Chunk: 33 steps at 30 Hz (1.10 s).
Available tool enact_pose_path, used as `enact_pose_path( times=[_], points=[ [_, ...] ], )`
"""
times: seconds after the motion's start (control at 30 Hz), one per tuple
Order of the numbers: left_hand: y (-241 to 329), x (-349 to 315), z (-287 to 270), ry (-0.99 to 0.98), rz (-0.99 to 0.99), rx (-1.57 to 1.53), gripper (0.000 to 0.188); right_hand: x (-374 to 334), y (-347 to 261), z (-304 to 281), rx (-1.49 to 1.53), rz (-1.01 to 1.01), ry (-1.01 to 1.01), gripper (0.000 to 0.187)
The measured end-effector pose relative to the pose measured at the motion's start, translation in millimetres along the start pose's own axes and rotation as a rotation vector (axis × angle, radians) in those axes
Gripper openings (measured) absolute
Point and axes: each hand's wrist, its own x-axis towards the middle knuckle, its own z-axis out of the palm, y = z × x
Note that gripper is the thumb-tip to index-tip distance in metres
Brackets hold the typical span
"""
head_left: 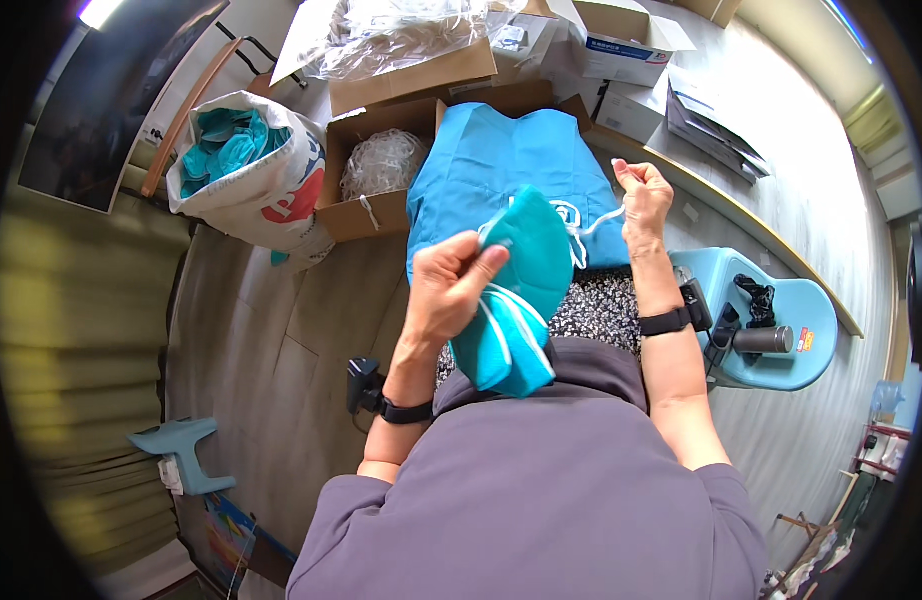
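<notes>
My left hand (449,285) grips a teal face mask (533,245) between thumb and fingers. Below it hang more teal folded pieces (501,350) with white elastic bands across them; how many layers there are I cannot tell. To the right, my raised right hand (644,200) pinches the end of a white elastic cord (606,217). That cord runs back toward the mask, where a small tangle of white loops lies against a blue cloth (511,150). The cloth, with a white print partly hidden, spreads ahead of my lap. Both wrists wear black straps with small devices.
At the left stands a white sack (236,210) filled with teal pieces. An open carton (336,190) holds a heap of clear-white cords (383,165). Another carton (421,75) contains plastic wrap. On my right, a light-blue stool (816,290) bears a dark bottle (763,340).
</notes>
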Motion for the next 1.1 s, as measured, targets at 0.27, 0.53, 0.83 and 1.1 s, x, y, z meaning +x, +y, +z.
enact_pose_path(
  times=[0.27,0.53,0.83,1.1],
  points=[
    [-4.0,9.8,-14.3,0.064,-0.128,-0.24,0.022,-80.5,-46.0,53.4,0.243,0.208,-0.747,0.035],
    [-46.6,37.4,-8.6,0.335,-0.229,-0.442,0.037,-99.7,-65.4,56.6,0.125,0.153,-0.877,0.04],
    [-67.3,76.7,-7.6,0.377,0.012,-0.26,0.03,-87.1,-61.0,80.4,0.025,0.081,-0.603,0.027],
    [-106.2,130.6,-10.8,0.762,-0.365,-0.657,0.05,-111.0,-55.8,96.5,-0.344,-0.475,-0.84,0.065]
  ],
)
